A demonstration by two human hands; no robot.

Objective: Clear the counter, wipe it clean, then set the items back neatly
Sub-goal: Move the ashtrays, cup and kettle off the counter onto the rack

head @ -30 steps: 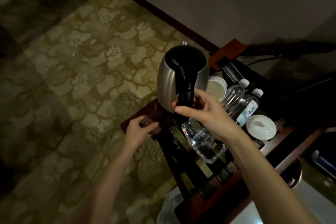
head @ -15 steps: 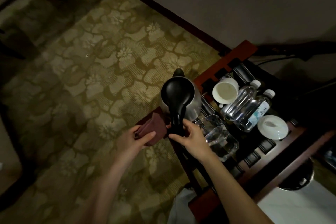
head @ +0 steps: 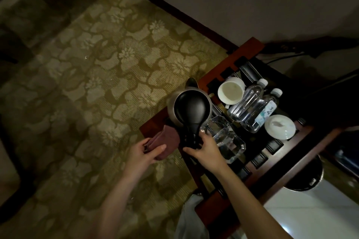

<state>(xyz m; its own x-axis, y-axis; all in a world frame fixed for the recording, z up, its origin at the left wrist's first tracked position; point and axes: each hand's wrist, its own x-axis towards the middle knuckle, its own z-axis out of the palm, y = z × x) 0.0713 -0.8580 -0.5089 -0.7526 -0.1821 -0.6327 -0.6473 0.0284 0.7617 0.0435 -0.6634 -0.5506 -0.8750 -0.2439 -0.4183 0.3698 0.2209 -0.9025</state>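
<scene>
1. Fingers (head: 191, 150) of the right hand (head: 207, 152) curl on the black handle of the shiny steel kettle with a black lid (head: 189, 109), near the left end of the dark wooden counter (head: 303, 141).
2. Left hand (head: 144, 153) pinches the folded dark red cloth (head: 165, 141) at the counter's left edge.
3. Kettle could bump the clear glass tray (head: 226, 138) just right of it and knock it.

place: looks like a hotel room
floor: gold floral carpet (head: 108, 75)
giveaway: wooden tray (head: 250, 52) with kettle (head: 189, 108), water bottles (head: 250, 103), cup (head: 231, 91)
</scene>
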